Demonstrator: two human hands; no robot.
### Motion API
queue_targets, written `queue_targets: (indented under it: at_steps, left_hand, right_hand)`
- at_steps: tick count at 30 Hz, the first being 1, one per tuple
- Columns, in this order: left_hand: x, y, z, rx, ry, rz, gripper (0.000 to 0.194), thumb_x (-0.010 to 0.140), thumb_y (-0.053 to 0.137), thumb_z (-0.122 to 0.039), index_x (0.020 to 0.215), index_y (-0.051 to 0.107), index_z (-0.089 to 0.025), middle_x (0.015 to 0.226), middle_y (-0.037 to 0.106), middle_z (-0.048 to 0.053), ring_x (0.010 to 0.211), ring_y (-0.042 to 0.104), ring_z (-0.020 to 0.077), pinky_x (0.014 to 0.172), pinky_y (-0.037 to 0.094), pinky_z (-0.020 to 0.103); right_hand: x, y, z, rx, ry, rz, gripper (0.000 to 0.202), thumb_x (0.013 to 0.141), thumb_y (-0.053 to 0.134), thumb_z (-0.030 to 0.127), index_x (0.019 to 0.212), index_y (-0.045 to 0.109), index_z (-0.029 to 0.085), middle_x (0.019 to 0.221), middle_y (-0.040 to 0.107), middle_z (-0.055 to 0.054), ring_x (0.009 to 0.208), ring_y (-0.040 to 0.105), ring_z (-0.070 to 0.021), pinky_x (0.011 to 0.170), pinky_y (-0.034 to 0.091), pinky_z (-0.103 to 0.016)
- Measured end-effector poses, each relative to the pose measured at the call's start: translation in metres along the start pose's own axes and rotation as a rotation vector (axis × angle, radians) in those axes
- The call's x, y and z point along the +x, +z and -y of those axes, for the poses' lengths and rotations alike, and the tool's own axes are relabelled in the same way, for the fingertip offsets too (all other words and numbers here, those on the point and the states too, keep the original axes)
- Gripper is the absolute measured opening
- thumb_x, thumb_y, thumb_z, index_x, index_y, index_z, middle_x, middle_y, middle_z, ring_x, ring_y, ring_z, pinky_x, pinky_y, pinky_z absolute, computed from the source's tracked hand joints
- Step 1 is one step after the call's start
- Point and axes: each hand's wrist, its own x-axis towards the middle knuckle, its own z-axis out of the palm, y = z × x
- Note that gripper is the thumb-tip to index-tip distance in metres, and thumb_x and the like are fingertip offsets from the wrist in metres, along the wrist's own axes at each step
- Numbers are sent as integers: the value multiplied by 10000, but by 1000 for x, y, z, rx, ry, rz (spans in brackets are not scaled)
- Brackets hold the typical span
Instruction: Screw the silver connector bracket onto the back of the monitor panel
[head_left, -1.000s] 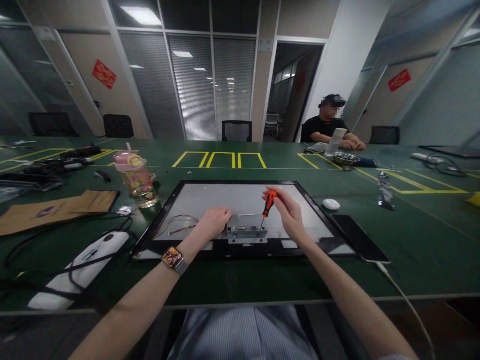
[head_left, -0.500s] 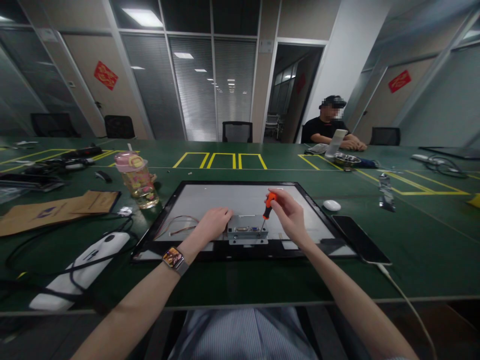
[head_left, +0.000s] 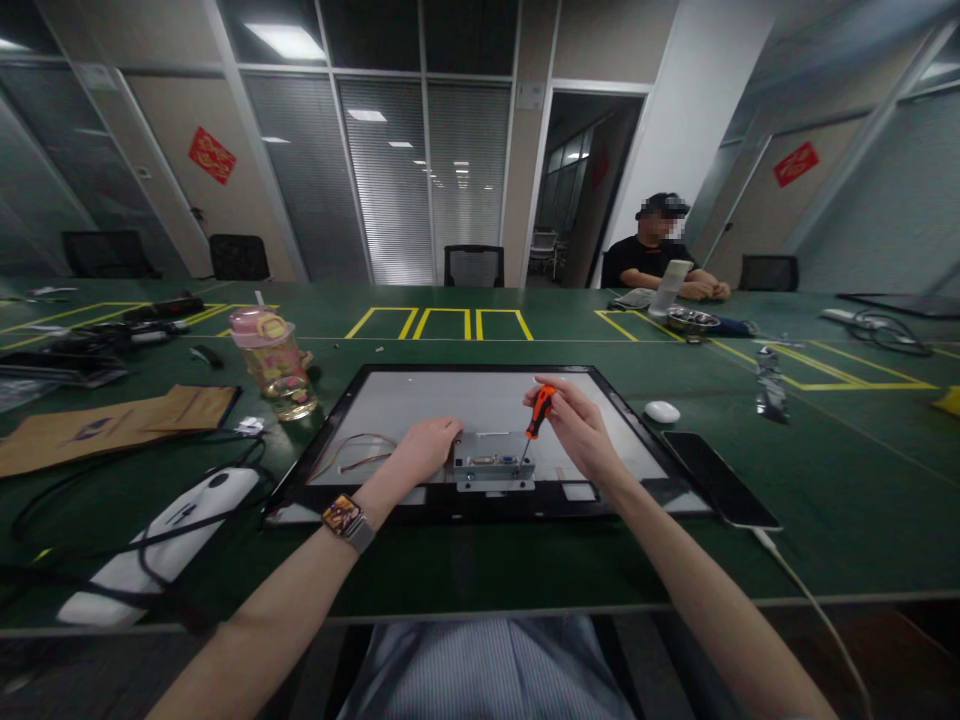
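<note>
"While the grip of the right hand (head_left: 577, 422) is closed round the orange-and-black screwdriver (head_left: 541, 405), what matters?"

"Turn with 1 hand, pressing along its axis. The metal bracket (head_left: 480, 476) sits near the display panel's (head_left: 405, 400) front; the left hand (head_left: 427, 447) is at its left side (whether grasping, I cannot tell)."

"Any writing?"

"Marks on the paper bag (head_left: 135, 420), unreadable."

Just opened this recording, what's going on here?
The person's right hand holds an orange-and-black screwdriver, tip down at the right end of a silver metal bracket with connector ports. The left hand is at the bracket's left end. The bracket sits on a flat grey panel with a black frame, lying on the green table. Whether the tip sits in a screw is too small to tell.
</note>
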Motion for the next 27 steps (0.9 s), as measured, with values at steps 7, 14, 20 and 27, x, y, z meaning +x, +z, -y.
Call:
queue_targets:
  at_steps: [7,14,20,27]
  left_hand:
    - [-1,0,6,-200,-38,-21,281,944,391,-136,1121,603,-194,1133,694,73,1020,664,203,891,502,317]
    - [-1,0,7,-208,-36,-25,289,930,399,-124,1123,600,-200,1133,698,70,1020,666,205,893,507,328]
    - [1,2,8,-228,-35,-29,291,919,414,-122,1122,605,-205,1138,700,66,1038,660,197,912,498,315]
    - [-1,-1,6,-222,-52,-36,310,908,407,-125,1124,607,-223,1125,707,47,1007,668,196,892,509,310]
  right_hand:
    - [1,-2,1,6,10,10,213,832,676,470,952,697,296,894,667,-23,897,660,-204,902,528,-425]
    - [1,-1,0,100,7,50,164,867,648,434,937,688,292,974,663,-21,965,647,-195,987,486,-441]
    - [0,-3,-2,36,54,59,243,873,620,480,1017,665,289,896,673,-29,897,661,-209,911,520,-439]
    - [8,-1,16,-274,-113,121,180,858,653,420,866,720,253,950,637,-57,946,601,-221,818,525,-380]
